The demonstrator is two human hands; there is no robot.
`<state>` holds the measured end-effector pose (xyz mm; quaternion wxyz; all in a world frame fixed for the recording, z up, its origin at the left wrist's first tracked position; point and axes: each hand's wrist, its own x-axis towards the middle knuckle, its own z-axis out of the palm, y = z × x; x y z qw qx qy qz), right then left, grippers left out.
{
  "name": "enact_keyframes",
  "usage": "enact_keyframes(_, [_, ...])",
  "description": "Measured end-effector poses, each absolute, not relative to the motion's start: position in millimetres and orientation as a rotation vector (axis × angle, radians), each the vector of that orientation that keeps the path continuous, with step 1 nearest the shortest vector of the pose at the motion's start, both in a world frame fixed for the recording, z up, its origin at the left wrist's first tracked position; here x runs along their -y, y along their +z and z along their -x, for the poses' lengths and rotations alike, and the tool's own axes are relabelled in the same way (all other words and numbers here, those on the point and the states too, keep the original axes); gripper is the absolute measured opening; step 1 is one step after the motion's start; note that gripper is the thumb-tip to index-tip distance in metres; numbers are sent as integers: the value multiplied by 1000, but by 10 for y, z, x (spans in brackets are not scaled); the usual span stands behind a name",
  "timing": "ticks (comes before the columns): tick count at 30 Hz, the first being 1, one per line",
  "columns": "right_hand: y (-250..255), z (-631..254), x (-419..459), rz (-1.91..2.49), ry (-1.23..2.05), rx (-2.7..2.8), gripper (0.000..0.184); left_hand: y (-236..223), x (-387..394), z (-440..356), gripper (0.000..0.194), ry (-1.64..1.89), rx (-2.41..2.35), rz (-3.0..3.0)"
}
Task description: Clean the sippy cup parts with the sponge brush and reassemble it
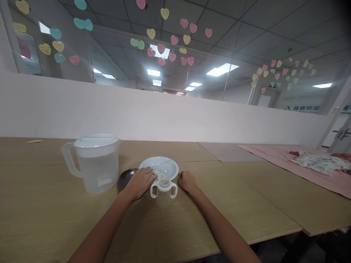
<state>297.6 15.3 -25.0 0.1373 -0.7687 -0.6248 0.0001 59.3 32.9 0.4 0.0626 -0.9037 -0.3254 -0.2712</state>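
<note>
A clear baby bottle [163, 195] with a white two-handled collar stands upright and uncapped on the table, between my hands. My left hand [140, 182] reaches over a round metal dish [126, 179] to the near-left rim of a white plate [172, 168], its fingers stretched out and thumb apart. Small clear and white pieces lie in the plate near those fingertips; their kind is unclear. To the right of the plate, my right hand [188, 181] is closed on a thin green item [180, 175], mostly hidden by the fingers.
A lidded translucent pitcher [100, 166] holding clear liquid stands left of the dish. A thin pale strip [34, 141] lies at the back left. On the right, a pink cloth [274, 155] carries a patterned fabric item [315, 162]. A white wall [164, 117] borders the wooden table.
</note>
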Motion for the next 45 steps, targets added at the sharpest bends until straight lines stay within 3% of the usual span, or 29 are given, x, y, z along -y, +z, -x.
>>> enact_keyframes(11, [-236,-2980,-130,2230,-1,1818,23,63,-221,-621,37,-922,1174,2655])
enact_keyframes(19, [-270,-3030,-169,2203,18,1805,23,31,-162,-696,20,-1138,1356,2590])
enact_keyframes(23, [-274,-3066,-180,2191,19,1760,25,64,-151,-700,5,-1450,1421,2526])
enact_keyframes(28, [-247,-3139,-182,2183,35,1657,28,77,-147,-655,22,-1760,1475,2433])
enact_keyframes(33, [-243,-3234,-202,2169,27,1559,33,66,-110,-576,19,-1258,1373,2526])
enact_keyframes(38, [-293,-3332,-251,2178,27,1481,33,89,-83,-552,18,-1170,1376,2568])
enact_keyframes(41, [-324,-3407,-284,2181,36,1425,31,84,-116,-565,24,-1326,1426,2616])
enact_keyframes(45, [-350,-3495,-308,2166,58,1338,30,63,-198,-582,36,-1882,1660,2602])
